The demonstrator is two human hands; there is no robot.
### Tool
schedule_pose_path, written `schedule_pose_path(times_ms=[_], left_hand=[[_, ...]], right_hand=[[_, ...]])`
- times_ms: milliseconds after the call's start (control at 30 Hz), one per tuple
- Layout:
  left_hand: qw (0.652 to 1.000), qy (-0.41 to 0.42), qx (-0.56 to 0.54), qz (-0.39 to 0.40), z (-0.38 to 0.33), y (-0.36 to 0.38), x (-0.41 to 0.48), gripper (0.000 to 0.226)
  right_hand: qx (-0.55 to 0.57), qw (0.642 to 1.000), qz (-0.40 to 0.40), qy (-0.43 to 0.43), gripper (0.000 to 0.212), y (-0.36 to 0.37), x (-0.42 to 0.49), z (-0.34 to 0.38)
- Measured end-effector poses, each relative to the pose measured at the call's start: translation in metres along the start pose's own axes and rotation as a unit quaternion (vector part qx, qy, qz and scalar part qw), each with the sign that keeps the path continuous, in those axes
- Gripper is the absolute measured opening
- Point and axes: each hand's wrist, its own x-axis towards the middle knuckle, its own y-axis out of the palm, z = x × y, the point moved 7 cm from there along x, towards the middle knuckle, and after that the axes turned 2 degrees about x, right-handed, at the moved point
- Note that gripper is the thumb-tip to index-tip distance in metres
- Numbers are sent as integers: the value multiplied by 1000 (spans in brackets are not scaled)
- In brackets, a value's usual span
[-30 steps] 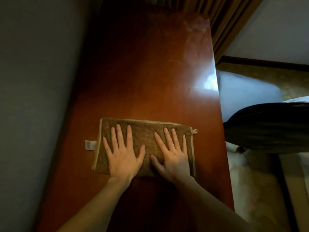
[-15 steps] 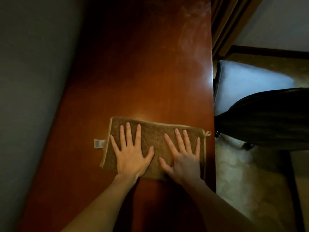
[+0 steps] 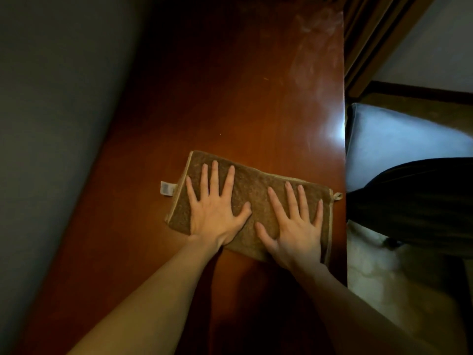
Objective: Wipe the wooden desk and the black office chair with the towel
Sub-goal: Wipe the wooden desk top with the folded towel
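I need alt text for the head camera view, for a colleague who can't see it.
The left hand and right hand press flat, fingers spread, on a folded brown towel on the reddish wooden desk, its right end near the desk's right edge. A black office chair stands beyond that edge; a grey wall runs along the desk's left side.

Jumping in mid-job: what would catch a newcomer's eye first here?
The left hand and right hand lie flat, fingers spread, on a folded brown towel in the middle of the view. The towel rests on a glossy reddish wooden desk, with its right end close to the desk's right edge. Just past that edge is a black chair.
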Motion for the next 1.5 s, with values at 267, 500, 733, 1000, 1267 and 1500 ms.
schedule_pose_path(times_ms=[267, 500, 733, 1000, 1267, 1500], left_hand=[[999, 30, 2, -12, -7, -2, 70, 92], [1000, 19, 12, -14, -26, -5, 142, 92], [999, 10, 16, -30, -49, -5, 218, 93], [1000, -1, 15, -23, -75, -10, 286, 94], [999, -2, 13, -31, -78, -13, 307, 93], [999, 2, 17, -35, -79, -13, 326, 93]], right_hand=[[21, 999, -26, 15, 81, -10, 47, -8], [29, 999, -31, -23, 81, -23, 126, -41], [30, 998, -47, -30, 81, -38, 195, -78], [27, 999, -43, -18, 82, -52, 261, -111], [22, 999, -43, -20, 81, -59, 283, -116], [16, 998, -53, -22, 81, -63, 298, -117]])
